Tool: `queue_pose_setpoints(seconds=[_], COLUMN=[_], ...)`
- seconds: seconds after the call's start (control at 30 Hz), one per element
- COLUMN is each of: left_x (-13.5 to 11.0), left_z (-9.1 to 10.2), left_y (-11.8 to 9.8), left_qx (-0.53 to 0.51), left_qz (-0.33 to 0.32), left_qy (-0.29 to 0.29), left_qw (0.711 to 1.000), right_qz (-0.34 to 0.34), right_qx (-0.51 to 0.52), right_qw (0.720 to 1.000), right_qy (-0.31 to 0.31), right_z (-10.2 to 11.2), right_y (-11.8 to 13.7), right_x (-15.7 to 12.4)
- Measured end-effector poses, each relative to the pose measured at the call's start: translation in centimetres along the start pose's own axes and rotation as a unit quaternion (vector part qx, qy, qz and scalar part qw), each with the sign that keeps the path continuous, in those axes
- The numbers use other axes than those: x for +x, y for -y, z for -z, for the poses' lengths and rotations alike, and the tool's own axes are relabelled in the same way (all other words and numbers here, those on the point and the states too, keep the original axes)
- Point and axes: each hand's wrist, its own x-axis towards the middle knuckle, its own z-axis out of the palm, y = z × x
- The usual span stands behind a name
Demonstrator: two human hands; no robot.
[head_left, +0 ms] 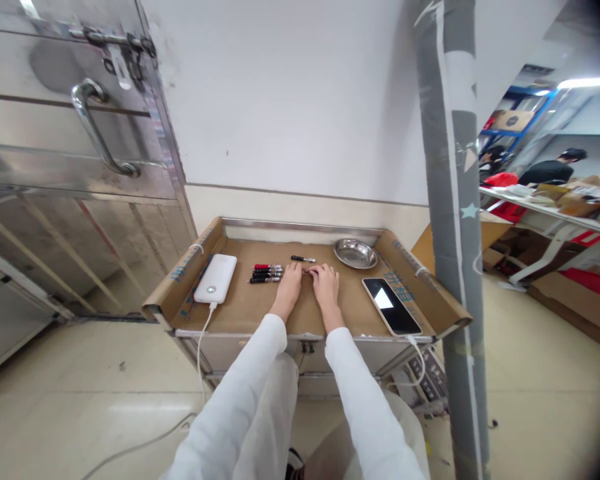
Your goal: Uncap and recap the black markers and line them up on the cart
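Note:
My left hand (290, 283) and my right hand (325, 283) rest side by side on the cardboard-lined table top (260, 307). Their fingertips meet on a thin pen (309, 271) held between them, fingers curled on it. Just left of my left hand lies a row of several pens (267, 273) with black and red barrels. One more black pen (303, 259) lies alone a little farther back. Both sleeves are white.
A white power bank (215, 278) with a cable lies at the left, a phone (391, 305) at the right, a steel bowl (355, 253) at the back right. A grey pillar (453, 220) stands right of the table, a metal door (75, 120) left. A person sits far right.

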Motion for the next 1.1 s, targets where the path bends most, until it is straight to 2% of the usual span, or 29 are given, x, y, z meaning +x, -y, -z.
queue_pose_setpoints(seconds=[0.27,0.5,0.7,0.87,0.97,1.1], left_x=[-0.7,-0.9,-0.6,-0.5,-0.4,0.3], left_z=[1.0,1.3,1.0,0.8,0.8,0.4], left_y=[-1.6,-1.8,-1.2,-1.2,-1.6,-1.8], left_qx=[0.036,0.028,-0.011,-0.061,-0.047,0.022], left_qz=[0.010,0.025,0.006,0.015,0.023,0.001], left_qy=[-0.014,-0.009,-0.003,-0.002,0.014,0.014], left_qw=[0.999,0.999,1.000,0.998,0.999,1.000], right_qz=[0.000,-0.003,0.022,0.045,0.024,-0.023], right_qx=[0.002,0.011,0.030,0.060,0.048,0.055], right_qw=[1.000,1.000,0.999,0.997,0.999,0.998], right_qy=[0.001,-0.007,0.008,0.002,0.003,-0.021], right_z=[0.4,0.3,0.5,0.4,0.5,0.6], right_y=[0.4,0.3,0.4,0.2,0.1,-0.2], right_x=[-0.4,-0.5,-0.4,-0.5,-0.6,-0.8])
